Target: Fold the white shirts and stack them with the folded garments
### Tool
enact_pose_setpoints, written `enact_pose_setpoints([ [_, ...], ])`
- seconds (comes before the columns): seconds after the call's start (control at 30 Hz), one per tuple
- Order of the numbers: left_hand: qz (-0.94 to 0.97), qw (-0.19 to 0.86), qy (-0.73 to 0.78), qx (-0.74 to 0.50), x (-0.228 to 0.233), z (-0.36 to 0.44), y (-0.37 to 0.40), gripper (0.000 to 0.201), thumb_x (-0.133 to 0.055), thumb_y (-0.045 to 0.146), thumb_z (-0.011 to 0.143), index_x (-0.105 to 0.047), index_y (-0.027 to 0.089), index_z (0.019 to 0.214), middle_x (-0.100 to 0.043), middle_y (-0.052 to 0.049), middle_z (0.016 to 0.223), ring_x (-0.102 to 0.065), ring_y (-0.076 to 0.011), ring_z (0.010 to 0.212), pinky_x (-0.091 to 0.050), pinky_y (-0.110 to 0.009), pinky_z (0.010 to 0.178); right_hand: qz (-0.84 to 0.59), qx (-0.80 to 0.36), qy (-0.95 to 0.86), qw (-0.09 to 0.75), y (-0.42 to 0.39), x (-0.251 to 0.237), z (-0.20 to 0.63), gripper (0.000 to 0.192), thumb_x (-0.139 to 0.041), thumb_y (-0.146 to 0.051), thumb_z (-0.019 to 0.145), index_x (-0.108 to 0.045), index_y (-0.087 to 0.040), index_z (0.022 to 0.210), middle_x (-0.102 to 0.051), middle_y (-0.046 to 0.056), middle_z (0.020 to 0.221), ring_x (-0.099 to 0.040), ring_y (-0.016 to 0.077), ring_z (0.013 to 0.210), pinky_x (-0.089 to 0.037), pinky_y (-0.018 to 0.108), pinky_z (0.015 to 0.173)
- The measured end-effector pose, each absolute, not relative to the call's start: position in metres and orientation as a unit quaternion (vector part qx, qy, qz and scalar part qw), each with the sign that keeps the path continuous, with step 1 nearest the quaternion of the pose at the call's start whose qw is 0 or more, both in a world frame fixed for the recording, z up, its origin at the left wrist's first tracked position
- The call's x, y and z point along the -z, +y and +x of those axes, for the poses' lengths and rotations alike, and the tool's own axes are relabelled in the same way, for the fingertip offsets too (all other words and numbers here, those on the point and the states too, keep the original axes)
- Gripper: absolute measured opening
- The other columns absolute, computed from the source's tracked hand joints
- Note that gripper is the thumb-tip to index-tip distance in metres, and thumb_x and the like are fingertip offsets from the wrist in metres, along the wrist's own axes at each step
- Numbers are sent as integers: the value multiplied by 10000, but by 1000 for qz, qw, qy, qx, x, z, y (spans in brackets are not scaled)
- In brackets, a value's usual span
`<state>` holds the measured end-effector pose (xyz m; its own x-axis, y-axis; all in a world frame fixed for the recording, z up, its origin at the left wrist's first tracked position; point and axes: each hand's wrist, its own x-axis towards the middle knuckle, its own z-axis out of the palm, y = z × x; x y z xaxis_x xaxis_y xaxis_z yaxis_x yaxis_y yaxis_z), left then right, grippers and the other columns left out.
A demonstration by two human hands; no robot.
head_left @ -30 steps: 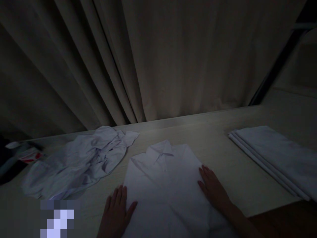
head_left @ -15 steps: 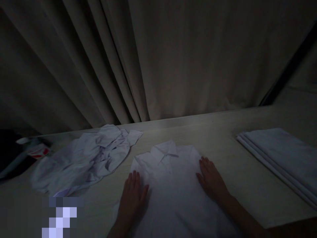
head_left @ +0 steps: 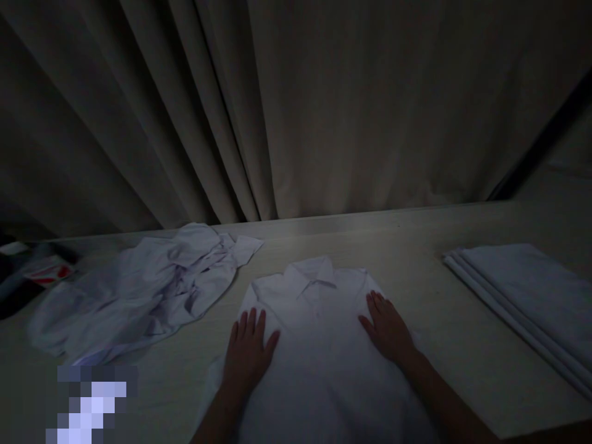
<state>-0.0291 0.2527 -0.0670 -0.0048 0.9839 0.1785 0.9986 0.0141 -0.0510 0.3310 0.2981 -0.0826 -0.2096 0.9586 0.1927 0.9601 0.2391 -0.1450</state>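
A white collared shirt (head_left: 317,345) lies spread front side up on the pale table, its collar pointing away from me. My left hand (head_left: 250,345) rests flat on the shirt's left side below the shoulder, fingers spread. On the opposite side, my right hand (head_left: 386,324) lies flat near the right shoulder, thumb apart from the fingers. Neither hand grips the cloth. The shirt's lower part runs out of view at the bottom edge.
A crumpled heap of white cloth (head_left: 157,283) lies to the left. Folded white cloth (head_left: 531,296) is stacked at the right. A red-and-white item (head_left: 49,271) sits among dark things at far left. Brown curtains (head_left: 342,123) hang behind the table (head_left: 407,246). A pixelated patch covers the lower left.
The shirt's collar and shoulders look straighter and flatter. Both hands stay on the shirt, the left with fingers more spread. The view has shifted slightly.
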Motion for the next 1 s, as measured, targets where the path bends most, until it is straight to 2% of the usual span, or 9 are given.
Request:
enact_pose_setpoints([
  [0.27,-711,66,-696,70,63,-35,264,728,-305,576,861,-373,69,1379,-344,-215,1468,-249,-353,1383,-274,-509,1114,-623,-11,-772,125,303,70,329,717,-260,-558,917,-348,-31,1394,-329,208,1467,-259,290,1380,-222,454,1142],
  [0.43,-714,97,-684,110,55,-38,308,728,-282,546,881,-380,2,1356,-359,-224,1458,-259,-323,1385,-277,-461,1131,-612,11,-775,158,342,51,315,675,-235,-504,935,-333,-25,1400,-303,188,1486,-214,268,1398,-180,433,1159],
  [0.63,-691,84,-715,69,65,-41,348,718,-254,530,887,-393,-6,1344,-376,-244,1441,-315,-355,1358,-294,-505,1097,-600,-18,-787,141,379,75,303,699,-224,-545,925,-366,-38,1384,-336,202,1465,-262,285,1380,-229,460,1131],
  [0.7,-678,74,-728,73,62,-46,351,711,-237,525,887,-375,6,1354,-384,-238,1442,-332,-345,1351,-306,-484,1085,-604,-14,-782,157,383,75,307,668,-243,-532,924,-377,-63,1381,-351,195,1461,-274,284,1375,-245,459,1118],
  [0.77,-646,71,-752,108,51,-52,357,721,-216,533,883,-363,6,1352,-442,-246,1396,-416,-333,1297,-366,-447,1035,-631,-1,-755,177,391,63,314,606,-263,-492,926,-419,-91,1353,-413,186,1424,-346,281,1335,-291,433,1088],
  [0.83,-591,43,-794,138,34,-60,366,729,-217,566,868,-419,21,1307,-564,-238,1264,-543,-320,1165,-435,-420,943,-689,-15,-707,159,407,46,321,546,-276,-460,921,-478,-112,1290,-512,183,1326,-462,276,1235,-363,405,1018],
  [0.93,-547,-79,-826,113,13,-69,383,669,-258,635,823,-599,124,1087,-683,-165,1053,-638,-302,974,-480,-398,803,-748,-93,-653,70,438,25,331,458,-377,-462,874,-574,-140,1135,-632,162,1126,-595,265,1028,-458,380,850],
  [1.0,-557,-135,-815,82,7,-74,392,562,-308,606,812,-638,169,939,-702,-131,993,-653,-282,914,-479,-371,747,-748,-135,-649,29,455,19,337,368,-496,-431,808,-621,-159,1021,-668,139,1044,-627,257,946,-479,360,768],
])
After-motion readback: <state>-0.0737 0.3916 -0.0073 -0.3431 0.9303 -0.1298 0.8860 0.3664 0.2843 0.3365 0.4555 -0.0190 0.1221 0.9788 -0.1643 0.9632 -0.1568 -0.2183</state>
